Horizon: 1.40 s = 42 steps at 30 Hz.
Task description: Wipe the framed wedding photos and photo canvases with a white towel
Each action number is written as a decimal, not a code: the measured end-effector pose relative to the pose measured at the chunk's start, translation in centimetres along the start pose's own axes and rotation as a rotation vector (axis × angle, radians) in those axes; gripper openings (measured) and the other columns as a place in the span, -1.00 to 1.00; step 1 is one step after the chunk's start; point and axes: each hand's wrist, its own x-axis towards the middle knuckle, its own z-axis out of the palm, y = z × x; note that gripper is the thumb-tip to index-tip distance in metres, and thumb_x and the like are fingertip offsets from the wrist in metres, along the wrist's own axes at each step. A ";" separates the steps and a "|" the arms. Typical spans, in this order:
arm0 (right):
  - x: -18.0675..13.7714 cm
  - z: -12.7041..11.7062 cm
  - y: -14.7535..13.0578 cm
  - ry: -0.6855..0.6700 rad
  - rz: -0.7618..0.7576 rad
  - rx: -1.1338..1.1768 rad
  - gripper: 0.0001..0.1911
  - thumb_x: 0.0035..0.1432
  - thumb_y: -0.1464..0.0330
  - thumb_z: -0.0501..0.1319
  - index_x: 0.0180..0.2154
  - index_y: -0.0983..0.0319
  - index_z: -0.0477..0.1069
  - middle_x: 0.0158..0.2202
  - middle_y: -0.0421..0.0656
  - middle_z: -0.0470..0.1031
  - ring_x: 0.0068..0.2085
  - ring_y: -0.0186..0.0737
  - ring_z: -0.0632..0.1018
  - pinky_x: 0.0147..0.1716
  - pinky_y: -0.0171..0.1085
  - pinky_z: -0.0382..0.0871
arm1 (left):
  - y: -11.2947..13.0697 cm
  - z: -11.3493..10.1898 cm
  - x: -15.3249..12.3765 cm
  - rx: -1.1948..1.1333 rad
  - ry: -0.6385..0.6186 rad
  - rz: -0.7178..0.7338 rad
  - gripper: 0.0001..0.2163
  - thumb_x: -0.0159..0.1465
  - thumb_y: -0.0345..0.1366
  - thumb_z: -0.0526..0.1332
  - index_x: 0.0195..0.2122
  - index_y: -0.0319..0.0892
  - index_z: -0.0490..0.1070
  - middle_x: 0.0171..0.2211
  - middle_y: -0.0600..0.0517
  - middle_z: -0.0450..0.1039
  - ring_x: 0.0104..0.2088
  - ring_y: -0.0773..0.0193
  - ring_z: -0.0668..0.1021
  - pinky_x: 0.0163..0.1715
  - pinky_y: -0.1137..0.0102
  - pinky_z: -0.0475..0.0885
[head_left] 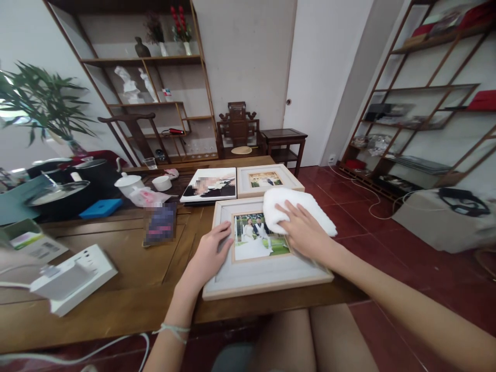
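A pale wooden photo frame (267, 273) with a wedding picture lies flat at the near edge of the wooden table (127, 268). My left hand (211, 254) rests on the frame's left border, fingers flat and spread. On the frame's upper right part, my right hand (304, 230) presses a folded white cloth (296, 209) against the glass, fingers stretched over it. Behind it lie a smaller framed photo (267, 180) and a frameless photo print (211, 185).
A white power strip (73, 279) with cable sits at the left front. Further back are a blue box (101, 207), white teapot (127, 183), small cup (161, 182) and dark pans (58, 194). Shelves line both walls; a grey bag (445, 219) lies on the red tile floor.
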 end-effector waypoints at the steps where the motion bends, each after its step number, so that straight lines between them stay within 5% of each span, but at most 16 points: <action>1: 1.1 0.5 0.5 0.033 -0.006 -0.006 -0.54 -0.07 0.61 0.06 -0.08 0.34 0.43 0.26 0.03 0.08 0.28 0.15 0.00 0.19 0.10 -0.09 | 0.0 0.0 0.0 0.000 -0.001 -0.004 -0.70 0.26 -0.26 0.08 -0.10 -0.26 0.48 0.07 -0.14 0.39 0.07 0.07 0.44 0.09 0.18 0.33; 6: 3.3 0.9 1.1 0.029 -0.072 0.042 -0.60 -0.01 0.56 0.09 -0.10 0.33 0.45 0.19 0.04 0.22 0.25 0.06 0.10 0.19 0.08 -0.09 | 0.1 0.0 -0.1 0.004 0.011 -0.016 -0.70 0.25 -0.25 0.08 -0.10 -0.26 0.48 0.07 -0.14 0.38 0.07 0.07 0.44 0.08 0.19 0.34; 15: -5.5 -3.1 -2.5 -0.170 -0.171 0.190 -0.65 -0.11 0.55 0.12 -0.26 0.25 0.52 0.15 -0.01 0.29 0.24 -0.02 0.16 0.22 -0.02 -0.06 | -0.1 0.4 -0.1 0.008 0.030 -0.008 -0.71 0.25 -0.26 0.07 -0.11 -0.24 0.49 0.05 -0.13 0.41 0.05 0.09 0.46 0.08 0.20 0.34; 24: -4.6 -2.2 -7.0 -0.144 -0.242 0.296 -0.74 -0.04 0.46 0.15 -0.28 0.34 0.53 0.20 0.12 0.19 0.26 0.11 0.05 0.22 0.04 -0.09 | 0.0 0.4 0.0 0.011 0.018 0.020 -0.71 0.26 -0.27 0.05 -0.11 -0.21 0.49 0.05 -0.11 0.41 0.05 0.10 0.46 0.06 0.19 0.36; 35: -8.7 -3.5 -0.9 -0.166 -0.103 0.123 -0.70 -0.16 0.58 0.06 -0.46 0.20 0.50 0.21 -0.20 0.19 0.27 -0.05 0.06 0.24 0.02 -0.05 | -0.1 0.4 0.0 0.010 -0.005 0.025 -0.69 0.26 -0.26 0.06 -0.11 -0.30 0.49 0.06 -0.16 0.40 0.06 0.08 0.44 0.10 0.21 0.32; 42: -5.7 -1.6 0.2 -0.091 -0.023 0.029 -0.66 -0.06 0.56 0.03 -0.31 0.25 0.52 0.24 -0.17 0.14 0.28 0.00 0.01 0.22 0.06 -0.04 | 0.1 0.2 0.0 0.023 -0.019 0.030 -0.70 0.26 -0.26 0.06 -0.11 -0.26 0.49 0.06 -0.14 0.39 0.07 0.07 0.43 0.09 0.19 0.32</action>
